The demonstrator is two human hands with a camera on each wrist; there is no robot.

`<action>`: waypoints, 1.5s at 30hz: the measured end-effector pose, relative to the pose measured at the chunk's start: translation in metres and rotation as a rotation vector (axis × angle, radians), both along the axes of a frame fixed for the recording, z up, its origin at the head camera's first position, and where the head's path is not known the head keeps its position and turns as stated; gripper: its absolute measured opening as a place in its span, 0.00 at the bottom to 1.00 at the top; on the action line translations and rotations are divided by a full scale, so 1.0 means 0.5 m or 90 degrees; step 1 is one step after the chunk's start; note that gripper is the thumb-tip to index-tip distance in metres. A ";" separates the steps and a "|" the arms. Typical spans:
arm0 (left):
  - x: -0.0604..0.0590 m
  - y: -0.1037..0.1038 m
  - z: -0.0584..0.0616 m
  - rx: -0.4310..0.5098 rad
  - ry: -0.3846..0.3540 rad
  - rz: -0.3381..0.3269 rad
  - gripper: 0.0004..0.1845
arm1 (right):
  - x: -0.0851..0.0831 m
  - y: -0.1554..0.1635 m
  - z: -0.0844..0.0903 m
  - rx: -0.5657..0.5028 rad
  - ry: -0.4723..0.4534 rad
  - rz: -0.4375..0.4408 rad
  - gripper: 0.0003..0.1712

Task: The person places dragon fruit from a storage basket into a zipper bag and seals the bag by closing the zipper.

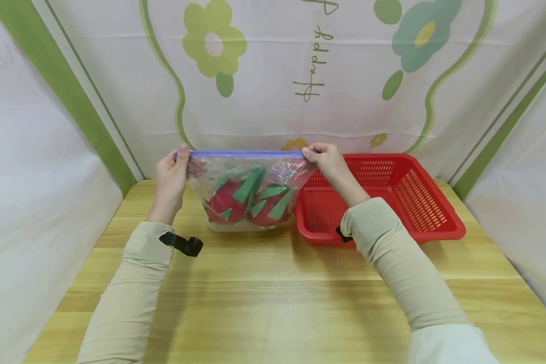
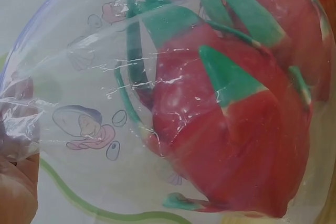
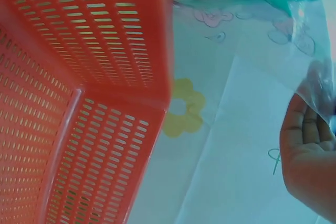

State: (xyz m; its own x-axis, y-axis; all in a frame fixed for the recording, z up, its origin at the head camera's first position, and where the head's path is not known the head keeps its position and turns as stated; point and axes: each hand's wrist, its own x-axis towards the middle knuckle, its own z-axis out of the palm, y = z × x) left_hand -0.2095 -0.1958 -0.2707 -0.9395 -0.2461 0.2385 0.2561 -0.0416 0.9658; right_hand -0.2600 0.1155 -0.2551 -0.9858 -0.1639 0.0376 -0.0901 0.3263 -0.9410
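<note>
A clear zip bag (image 1: 273,169) with a purple slider strip along its top edge is stretched between both hands. Inside it lie two dragon fruits (image 1: 227,202), red with green-tipped scales; one dragon fruit (image 2: 236,145) fills much of the left wrist view through the printed plastic. My left hand (image 1: 170,177) pinches the left end of the strip, thumb on the near side. At the right end, my right hand (image 1: 329,162) pinches the strip between thumb and fingers. The right wrist view shows this hand (image 3: 310,150) at the bag's corner.
A red perforated basket (image 1: 437,235) stands on the wooden table (image 1: 273,303) just right of the bag, under the right forearm. Behind is a white cloth (image 1: 273,76) printed with flowers, and cloth walls flank both sides. Black wrist straps (image 1: 182,243) sit at the cuffs.
</note>
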 end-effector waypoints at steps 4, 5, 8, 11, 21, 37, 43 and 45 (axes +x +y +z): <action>0.000 0.007 -0.001 0.016 -0.006 0.008 0.18 | -0.007 0.024 0.011 0.020 -0.066 0.098 0.14; 0.001 0.009 -0.001 0.022 -0.007 0.009 0.17 | -0.009 0.031 0.014 0.035 -0.076 0.123 0.16; 0.002 0.016 0.002 0.030 -0.009 0.018 0.15 | -0.015 0.050 0.023 0.094 -0.080 0.171 0.21; 0.003 0.022 0.006 0.022 -0.018 0.031 0.15 | -0.017 0.057 0.036 0.144 -0.064 0.177 0.27; 0.007 0.041 0.020 0.049 -0.053 0.008 0.10 | -0.010 -0.016 0.100 0.138 0.008 0.230 0.34; 0.016 0.048 0.020 0.047 -0.049 0.033 0.09 | 0.006 -0.181 0.102 0.191 0.018 0.257 0.36; 0.016 0.047 0.018 0.037 -0.023 0.011 0.11 | 0.007 -0.208 0.094 0.226 0.022 0.280 0.26; 0.015 0.047 0.017 0.031 -0.015 0.003 0.12 | 0.008 -0.216 0.093 0.242 0.047 0.300 0.22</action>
State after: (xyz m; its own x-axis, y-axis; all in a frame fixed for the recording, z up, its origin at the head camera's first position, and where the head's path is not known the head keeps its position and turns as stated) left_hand -0.2019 -0.1723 -0.2622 -0.9434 -0.2618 0.2035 0.2332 -0.0877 0.9685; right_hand -0.2560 0.0075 -0.2087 -0.8010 -0.5971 -0.0437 -0.3668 0.5471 -0.7525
